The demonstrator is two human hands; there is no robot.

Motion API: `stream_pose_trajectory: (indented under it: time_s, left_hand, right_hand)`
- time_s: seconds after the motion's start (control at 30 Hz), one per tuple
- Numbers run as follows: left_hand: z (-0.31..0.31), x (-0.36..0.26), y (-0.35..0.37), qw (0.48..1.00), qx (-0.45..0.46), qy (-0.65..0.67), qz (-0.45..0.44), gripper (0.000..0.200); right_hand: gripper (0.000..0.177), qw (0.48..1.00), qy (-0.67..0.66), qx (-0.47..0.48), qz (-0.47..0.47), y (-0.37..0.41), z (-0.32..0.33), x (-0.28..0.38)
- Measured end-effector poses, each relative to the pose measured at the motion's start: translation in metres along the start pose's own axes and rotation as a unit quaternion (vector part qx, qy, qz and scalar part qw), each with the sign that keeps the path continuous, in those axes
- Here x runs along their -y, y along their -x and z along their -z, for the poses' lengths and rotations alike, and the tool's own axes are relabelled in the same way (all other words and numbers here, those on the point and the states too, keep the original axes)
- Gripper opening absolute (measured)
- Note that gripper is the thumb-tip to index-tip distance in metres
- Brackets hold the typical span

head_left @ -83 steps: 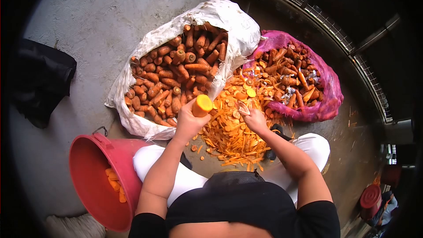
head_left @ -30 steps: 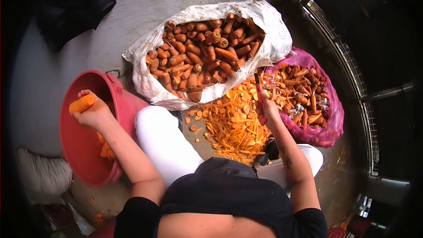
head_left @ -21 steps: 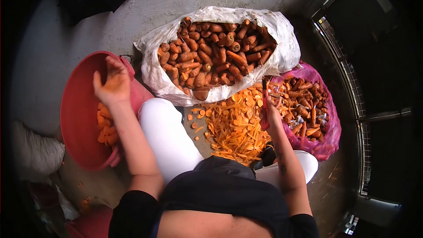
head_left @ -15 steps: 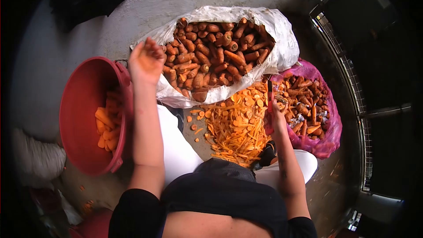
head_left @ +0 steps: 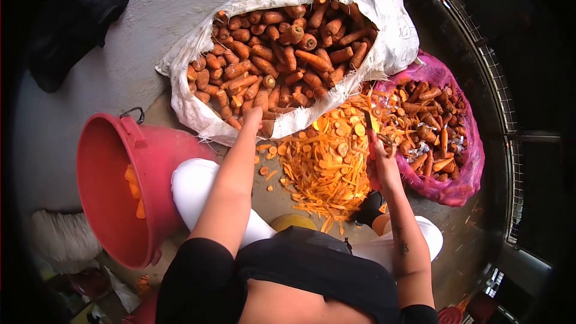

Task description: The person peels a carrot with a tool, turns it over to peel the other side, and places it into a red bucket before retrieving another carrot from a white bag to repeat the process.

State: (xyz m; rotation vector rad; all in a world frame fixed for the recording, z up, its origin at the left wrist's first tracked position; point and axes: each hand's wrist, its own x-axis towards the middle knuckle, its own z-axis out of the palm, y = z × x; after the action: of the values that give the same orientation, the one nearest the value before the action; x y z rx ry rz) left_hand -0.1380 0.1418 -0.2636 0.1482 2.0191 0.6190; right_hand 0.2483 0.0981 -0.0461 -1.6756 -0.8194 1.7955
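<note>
My left hand [head_left: 254,121] reaches into the lower edge of the white sack [head_left: 393,30], with its fingers closed around a carrot [head_left: 261,99] among many unpeeled ones. In my right hand [head_left: 385,153] is a red-handled knife [head_left: 371,144], its dark blade pointing away from me. That hand is above the right side of a heap of orange peelings and cut slices [head_left: 327,168]. The far end of the blade is close to the white sack's lower right edge.
A red bucket [head_left: 171,150] with peeled carrots [head_left: 133,183] stands at the left. A pink mesh sack [head_left: 471,162] of carrots is on the right. Black cloth [head_left: 75,24] lies at the upper left, and a metal grille [head_left: 495,90] runs along the right.
My left hand has moved right and down, from open beside the white sack to closed on a carrot in it. My right hand still holds the knife. The view has shifted.
</note>
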Motion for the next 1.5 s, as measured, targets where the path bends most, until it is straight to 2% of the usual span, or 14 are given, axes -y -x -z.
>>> stream_pose_trajectory:
  time_s: [0.03,0.1,0.2,0.3,0.5,0.6,0.7,0.8,0.97,1.07,1.2,1.33,1.43,1.5]
  left_hand:
    - [-0.014,0.024,-0.026,0.995,-0.098,-0.028,-0.017,0.036]
    - [-0.024,0.055,-0.06,0.997,-0.065,-0.051,-0.005,0.042]
    - [-0.035,0.073,-0.068,0.992,0.017,0.062,0.105,0.051]
    - [-0.047,0.087,-0.09,0.995,-0.035,-0.025,0.085,0.049]
    - [-0.057,0.1,-0.118,0.992,0.063,-0.052,0.095,0.044]
    - [-0.051,0.069,-0.064,0.992,0.021,-0.055,0.114,0.055]
    - [-0.029,0.057,-0.018,0.968,0.156,0.132,0.148,0.058]
    - [-0.004,0.037,0.037,0.959,0.122,0.213,0.145,0.034]
    - [0.016,0.057,0.059,0.819,0.27,0.504,0.052,0.055]
    - [0.014,0.048,0.076,0.758,0.372,0.535,0.009,0.06]
    - [0.008,0.018,0.128,0.749,0.444,0.476,-0.124,0.06]
    - [0.018,-0.034,0.246,0.654,0.564,0.475,-0.165,0.064]
    - [0.015,-0.049,0.271,0.636,0.638,0.389,-0.193,0.073]
    - [0.019,-0.05,0.294,0.678,0.62,0.326,-0.222,0.078]
  right_hand:
    - [0.036,0.999,0.031,0.0,0.029,-0.007,0.008,-0.013]
    - [0.041,0.998,0.054,-0.004,0.042,-0.013,0.018,-0.027]
    - [0.047,0.999,0.042,0.005,0.007,0.001,0.013,-0.019]
    - [0.043,0.998,0.052,0.017,-0.013,-0.001,0.015,-0.028]
    - [0.036,0.996,0.082,0.006,-0.024,-0.004,0.015,-0.032]
    - [0.036,0.995,0.096,0.007,-0.008,-0.006,0.012,-0.033]
    - [0.04,0.993,0.121,0.004,-0.003,-0.003,0.01,-0.032]
    - [0.041,0.995,0.101,0.004,-0.003,-0.005,0.01,-0.032]
    - [0.049,0.991,0.124,0.037,0.044,-0.004,0.005,-0.024]
    - [0.043,0.993,0.101,0.052,0.032,0.006,-0.002,-0.01]
    - [0.041,0.989,0.124,0.028,0.081,0.014,-0.004,-0.003]
    - [0.041,0.989,0.061,0.024,0.136,0.021,-0.001,0.001]
    - [0.04,0.986,0.063,0.054,0.142,0.039,-0.002,0.015]
    - [0.042,0.988,0.048,0.05,0.141,0.037,-0.002,0.014]
